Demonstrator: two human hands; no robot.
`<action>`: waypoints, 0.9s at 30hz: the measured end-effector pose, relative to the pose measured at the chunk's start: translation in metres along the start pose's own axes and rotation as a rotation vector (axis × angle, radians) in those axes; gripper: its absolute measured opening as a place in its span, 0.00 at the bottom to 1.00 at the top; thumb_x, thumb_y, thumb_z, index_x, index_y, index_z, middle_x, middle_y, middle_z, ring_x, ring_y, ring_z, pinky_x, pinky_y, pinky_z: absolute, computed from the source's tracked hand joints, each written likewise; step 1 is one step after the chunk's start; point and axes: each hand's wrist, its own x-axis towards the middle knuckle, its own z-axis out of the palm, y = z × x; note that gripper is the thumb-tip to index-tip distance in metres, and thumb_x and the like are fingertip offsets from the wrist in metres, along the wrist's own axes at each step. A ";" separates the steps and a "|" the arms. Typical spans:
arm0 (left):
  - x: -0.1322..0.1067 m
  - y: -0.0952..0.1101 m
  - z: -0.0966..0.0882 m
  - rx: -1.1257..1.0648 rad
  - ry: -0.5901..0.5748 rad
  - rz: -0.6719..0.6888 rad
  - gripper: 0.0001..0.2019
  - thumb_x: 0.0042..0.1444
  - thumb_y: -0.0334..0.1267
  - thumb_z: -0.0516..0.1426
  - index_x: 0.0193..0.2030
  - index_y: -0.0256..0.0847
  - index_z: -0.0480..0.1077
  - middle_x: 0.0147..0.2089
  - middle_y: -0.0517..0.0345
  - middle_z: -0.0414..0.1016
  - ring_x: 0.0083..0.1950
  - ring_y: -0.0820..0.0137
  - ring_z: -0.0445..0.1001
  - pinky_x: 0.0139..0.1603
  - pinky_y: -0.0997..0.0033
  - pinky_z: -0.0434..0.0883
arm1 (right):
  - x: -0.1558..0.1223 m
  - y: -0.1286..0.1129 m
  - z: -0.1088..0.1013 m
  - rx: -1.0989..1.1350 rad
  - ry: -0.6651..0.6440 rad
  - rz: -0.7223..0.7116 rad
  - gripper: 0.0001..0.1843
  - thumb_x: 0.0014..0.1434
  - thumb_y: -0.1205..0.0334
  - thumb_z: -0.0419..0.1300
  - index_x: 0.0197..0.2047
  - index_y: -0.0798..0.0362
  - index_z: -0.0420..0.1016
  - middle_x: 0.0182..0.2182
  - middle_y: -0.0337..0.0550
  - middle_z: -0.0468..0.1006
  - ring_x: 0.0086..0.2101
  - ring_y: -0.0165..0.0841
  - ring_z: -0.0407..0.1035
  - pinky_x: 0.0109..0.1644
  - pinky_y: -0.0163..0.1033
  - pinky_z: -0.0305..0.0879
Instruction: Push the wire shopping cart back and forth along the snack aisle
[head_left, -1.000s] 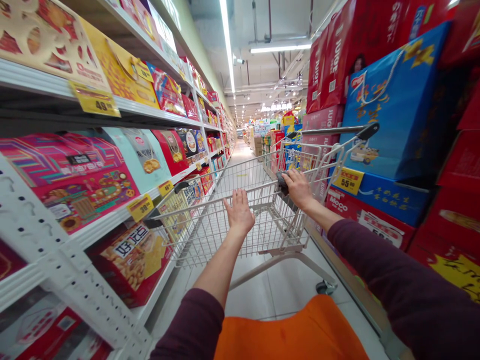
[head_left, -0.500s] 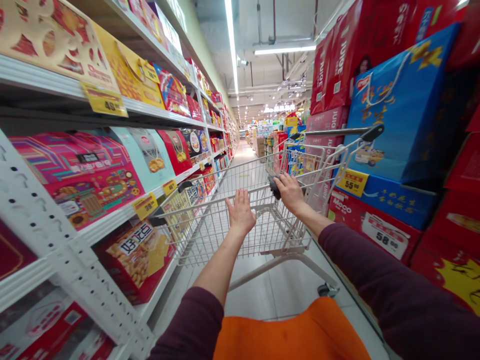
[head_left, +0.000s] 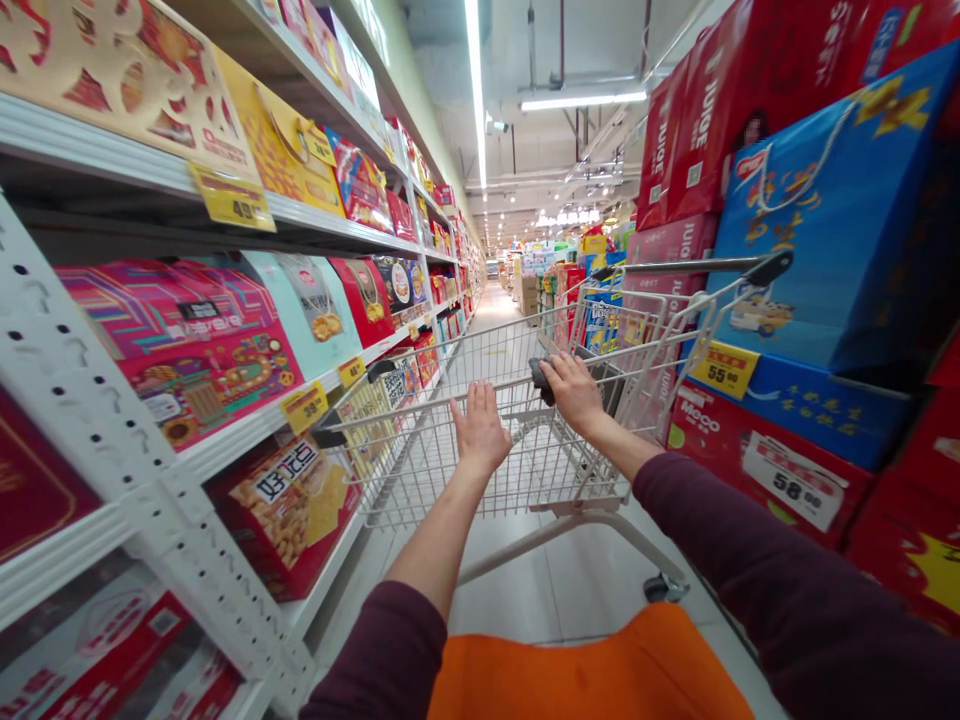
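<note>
A wire shopping cart (head_left: 442, 470) stands across the aisle before me, its handle (head_left: 694, 265) at the right. My left hand (head_left: 481, 432) lies flat over the cart's near top rim, fingers stretched out and empty. Farther right on that rim, my right hand (head_left: 576, 393) is closed over a dark grey lump (head_left: 541, 380). Most of the lump is hidden under the fingers, so I cannot make out its kind. Behind the wrist a dark panel (head_left: 611, 390) shows inside the cart.
White shelves (head_left: 172, 500) with boxed snacks and yellow price tags run along the left. Stacked red cartons (head_left: 784, 480) and a blue gift box (head_left: 817, 230) rise close on the right. A cart wheel (head_left: 666, 588) rests on the tiled floor (head_left: 517, 590). An orange garment (head_left: 585, 665) covers my front.
The shelves, cartons and most of the cart have shifted slightly right in view. My right hand and the dark grey lump have slid a little left along the rim; my left hand stays put.
</note>
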 end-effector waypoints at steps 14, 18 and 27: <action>-0.004 -0.020 0.004 -0.021 0.004 -0.006 0.38 0.48 0.35 0.53 0.66 0.30 0.45 0.69 0.43 0.46 0.70 0.59 0.42 0.67 0.45 0.44 | 0.002 -0.030 0.018 0.059 0.080 -0.065 0.21 0.60 0.73 0.47 0.55 0.57 0.68 0.54 0.53 0.70 0.56 0.43 0.60 0.60 0.53 0.54; -0.006 -0.031 0.004 -0.020 0.015 -0.082 0.37 0.48 0.33 0.52 0.66 0.28 0.46 0.69 0.42 0.46 0.70 0.60 0.44 0.67 0.46 0.44 | 0.001 -0.022 0.015 0.065 0.029 -0.102 0.22 0.61 0.73 0.46 0.56 0.57 0.68 0.56 0.53 0.68 0.57 0.42 0.59 0.60 0.52 0.54; -0.008 -0.033 0.006 -0.025 0.023 -0.057 0.38 0.48 0.35 0.53 0.66 0.29 0.46 0.69 0.42 0.48 0.70 0.58 0.44 0.66 0.46 0.48 | 0.006 -0.046 0.020 0.084 0.023 -0.052 0.21 0.61 0.73 0.47 0.55 0.57 0.68 0.55 0.53 0.69 0.57 0.43 0.59 0.61 0.54 0.53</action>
